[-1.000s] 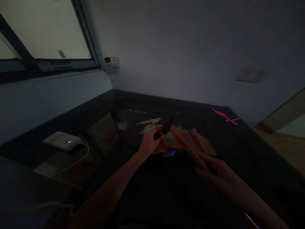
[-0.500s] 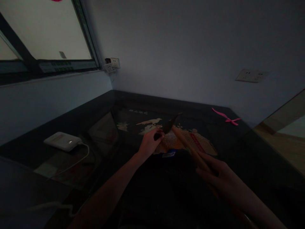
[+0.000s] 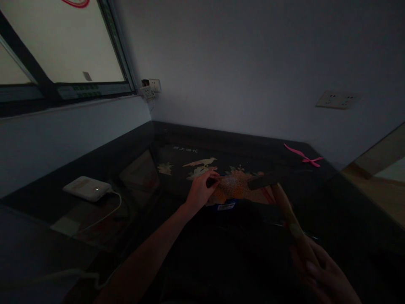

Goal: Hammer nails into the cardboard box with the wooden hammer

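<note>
My left hand [image 3: 199, 192] reaches out over the dark table, its fingers pinched on a small dark thing I cannot make out. It rests at the left edge of an orange netted packet [image 3: 234, 188]. My right hand [image 3: 319, 270] is low at the right, closed round the wooden handle of a hammer-like tool [image 3: 289, 213]. The tool's dark head [image 3: 262, 181] hovers over the packet's right end. The room is very dim.
The black table [image 3: 253, 156] has a pale bird picture [image 3: 201, 162] on it. A white power bank [image 3: 87, 188] with a cable lies at the left. A pink ribbon [image 3: 303, 156] lies at the back right. Wall sockets [image 3: 151, 86] sit by the window corner.
My right hand has drawn back towards the lower right, swinging the tool's head from beside my left hand to the packet's right end. My left hand has stayed put.
</note>
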`<state>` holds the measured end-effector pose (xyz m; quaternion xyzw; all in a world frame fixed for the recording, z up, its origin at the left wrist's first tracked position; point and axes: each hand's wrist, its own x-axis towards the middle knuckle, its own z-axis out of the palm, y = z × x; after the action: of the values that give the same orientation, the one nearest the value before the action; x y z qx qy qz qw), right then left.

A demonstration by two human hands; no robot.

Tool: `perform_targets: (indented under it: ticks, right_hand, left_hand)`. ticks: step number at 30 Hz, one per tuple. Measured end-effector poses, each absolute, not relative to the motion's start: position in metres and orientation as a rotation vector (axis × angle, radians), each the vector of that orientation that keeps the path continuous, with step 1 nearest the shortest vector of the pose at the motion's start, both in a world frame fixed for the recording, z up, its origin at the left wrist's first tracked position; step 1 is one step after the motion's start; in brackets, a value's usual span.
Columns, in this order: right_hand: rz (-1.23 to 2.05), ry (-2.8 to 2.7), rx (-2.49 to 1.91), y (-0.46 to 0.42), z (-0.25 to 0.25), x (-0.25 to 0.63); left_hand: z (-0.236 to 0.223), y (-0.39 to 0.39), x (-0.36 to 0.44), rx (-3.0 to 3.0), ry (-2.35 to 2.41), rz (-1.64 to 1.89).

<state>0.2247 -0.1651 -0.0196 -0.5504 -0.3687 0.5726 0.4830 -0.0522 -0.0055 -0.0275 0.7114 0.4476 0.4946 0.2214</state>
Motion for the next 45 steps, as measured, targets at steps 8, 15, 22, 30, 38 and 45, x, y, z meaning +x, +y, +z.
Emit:
perform_targets:
  ticks: [8,15,22,30,38,45]
  right_hand:
    - [1.429,-0.682,-1.1,-0.18,-0.046,0.225]
    - [1.407,-0.699,-1.13,-0.187,-0.056,0.227]
    - [1.328,-0.719,-1.297,-0.191,-0.056,0.232]
    - [1.349,-0.704,-1.118,-0.187,-0.043,0.23]
    - [1.313,-0.655,-1.084,-0.181,-0.048,0.234]
    - [1.317,-0.648,-1.127,-0.183,-0.044,0.236]
  left_hand:
    - [-0.029,-0.004,-0.052,1.946,1.209,1.375]
    - [-0.026,-0.007,-0.051,1.946,1.219,1.414]
    - [-0.022,-0.007,-0.053,2.045,1.253,1.375]
    - [0.008,-0.055,-0.036,2.675,1.11,1.367]
    - [-0.039,-0.086,-0.029,2.988,0.891,0.254]
    - [-0.042,-0.082,-0.034,2.851,1.106,0.065]
